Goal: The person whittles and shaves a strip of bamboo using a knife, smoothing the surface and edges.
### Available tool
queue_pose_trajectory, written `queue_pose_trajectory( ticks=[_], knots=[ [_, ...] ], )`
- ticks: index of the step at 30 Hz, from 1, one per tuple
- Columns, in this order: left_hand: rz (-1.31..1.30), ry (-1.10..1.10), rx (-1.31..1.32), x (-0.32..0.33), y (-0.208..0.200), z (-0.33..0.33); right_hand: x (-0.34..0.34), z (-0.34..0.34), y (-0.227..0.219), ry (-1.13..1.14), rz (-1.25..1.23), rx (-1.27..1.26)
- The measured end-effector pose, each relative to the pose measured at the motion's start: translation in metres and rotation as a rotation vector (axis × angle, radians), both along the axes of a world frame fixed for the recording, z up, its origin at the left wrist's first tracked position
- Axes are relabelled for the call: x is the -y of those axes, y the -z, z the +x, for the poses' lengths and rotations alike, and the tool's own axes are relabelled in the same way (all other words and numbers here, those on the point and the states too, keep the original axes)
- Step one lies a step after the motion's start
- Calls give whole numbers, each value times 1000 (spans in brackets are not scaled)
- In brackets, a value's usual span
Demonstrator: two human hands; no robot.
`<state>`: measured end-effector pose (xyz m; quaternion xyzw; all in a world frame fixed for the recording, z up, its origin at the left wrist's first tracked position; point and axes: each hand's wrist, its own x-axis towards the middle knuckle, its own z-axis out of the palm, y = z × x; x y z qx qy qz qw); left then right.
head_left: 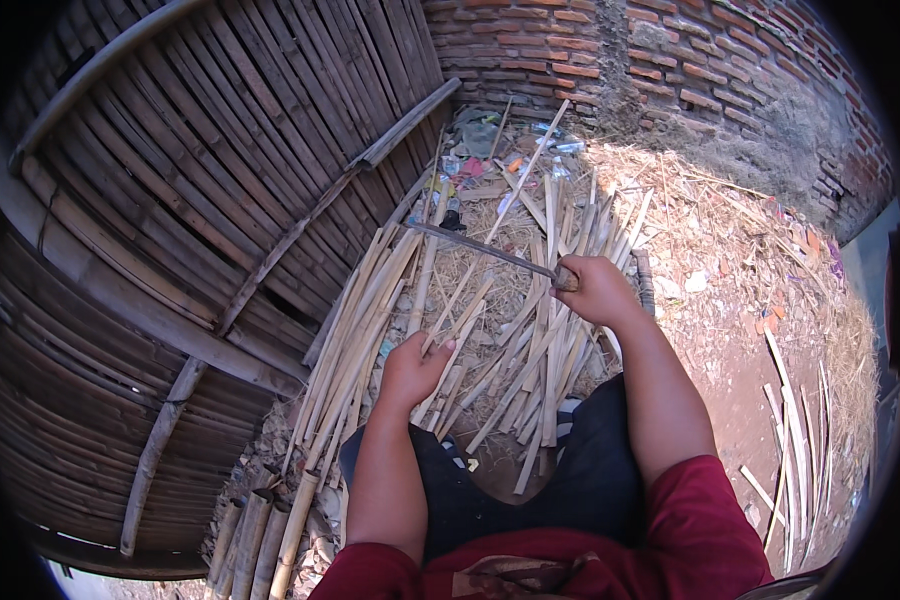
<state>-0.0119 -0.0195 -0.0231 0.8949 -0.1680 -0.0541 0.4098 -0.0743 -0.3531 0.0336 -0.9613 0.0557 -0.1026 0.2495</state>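
My right hand [598,290] is closed round the short wooden handle of a long-bladed knife [485,249]. The dark, narrow blade points left, across the split bamboo in front of me. Lower and to the left, my left hand [415,368] grips a pale bamboo strip [465,318], thumb on top. A long thin strip [532,165] slants away beneath the blade toward the brick wall; whether it is the same piece in my left hand I cannot tell. Between and beyond my knees lies a loose pile of split bamboo strips [548,365].
A bamboo slat wall [220,160] rises close on the left, with longer strips [355,330] beside it. Thick bamboo poles [260,530] stand at lower left. Litter [465,165] lies near the brick wall [530,50]. More thin strips [795,440] rest on the ground at right.
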Motion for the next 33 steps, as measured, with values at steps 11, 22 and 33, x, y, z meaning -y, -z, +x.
queue_pose_trajectory(
  ticks=[11,22,33],
  knots=[
    [-40,-5,-19,3,12,1,-14,-3,3,-56,-41,15],
    [24,-3,-46,1,8,3,-14,1,3,-66,-54,-93],
    [63,-4,-63,5,2,0,-12,3,7,-73,-62,-119]
  ],
)
